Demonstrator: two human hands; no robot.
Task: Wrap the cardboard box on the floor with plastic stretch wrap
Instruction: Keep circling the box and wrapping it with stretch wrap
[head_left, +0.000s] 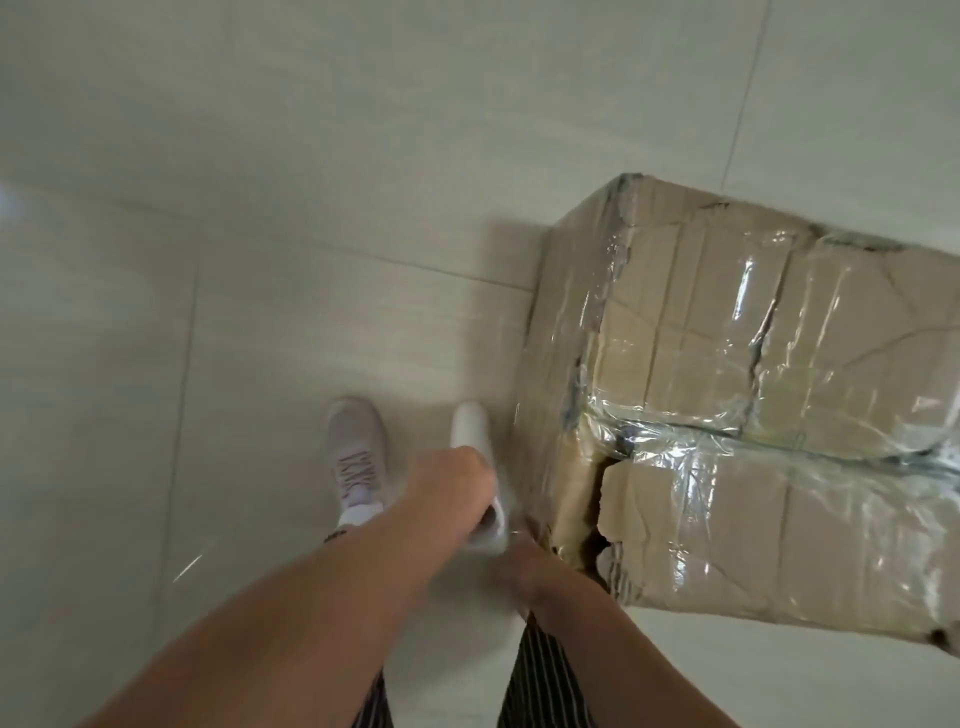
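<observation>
Seen from above: cardboard box (701, 332) on tiled floor (260, 208), already glossy with stretch wrap (675, 452) over torn seams. Both hands low at its near corner, likely pulling film taut. Left hand (452, 480) curled, right hand (519, 566) blurred; grip impossible to tell.

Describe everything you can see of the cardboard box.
Brown cardboard box, battered: torn near corner, cracked top flaps, creases. Shiny clear film covers its top and near side. It sits on the pale tiled floor, running out of frame on the right. The right hand is by its torn corner; contact unclear.
</observation>
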